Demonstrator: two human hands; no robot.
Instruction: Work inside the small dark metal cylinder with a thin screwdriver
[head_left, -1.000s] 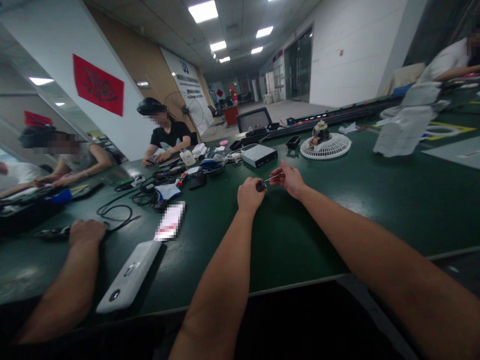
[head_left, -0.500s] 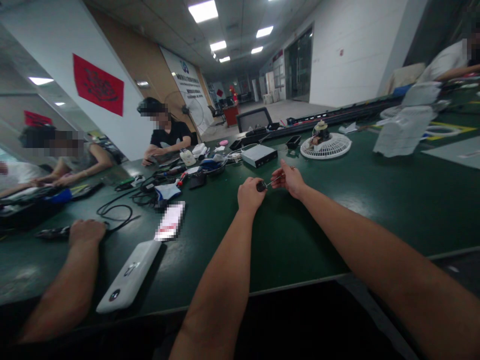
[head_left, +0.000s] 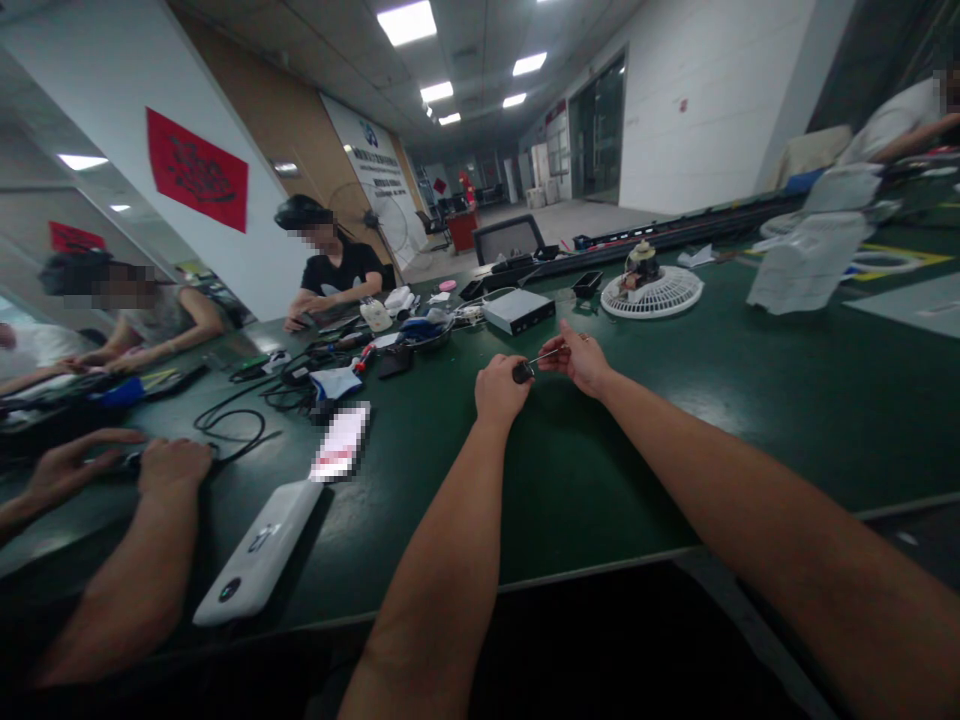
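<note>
My left hand (head_left: pixel 502 390) is closed around a small dark, rounded piece (head_left: pixel 523 372), whose end shows past the fingers. Just to its right, my right hand (head_left: pixel 579 362) has its fingertips bent together on a thin metal rod (head_left: pixel 546 356). That rod slants down from the right fingers toward the dark piece; whether it touches the piece I cannot tell. Both hands are over the dark green table (head_left: pixel 600 480). Beyond them lies a grey-white box (head_left: pixel 519 310) with a dark front.
A white fan grille with a motor (head_left: pixel 651 293) lies beyond my right hand. At left are a white power bank (head_left: pixel 259 550), a phone (head_left: pixel 341 442), black cables (head_left: pixel 240 425) and a neighbour's hands (head_left: pixel 174 468). White plastic wrap (head_left: pixel 806 260) stands at right.
The rod lies at a flatter angle, its near end now at the dark piece's upper edge. My left hand stays put. A neighbour's second hand has come in at far left.
</note>
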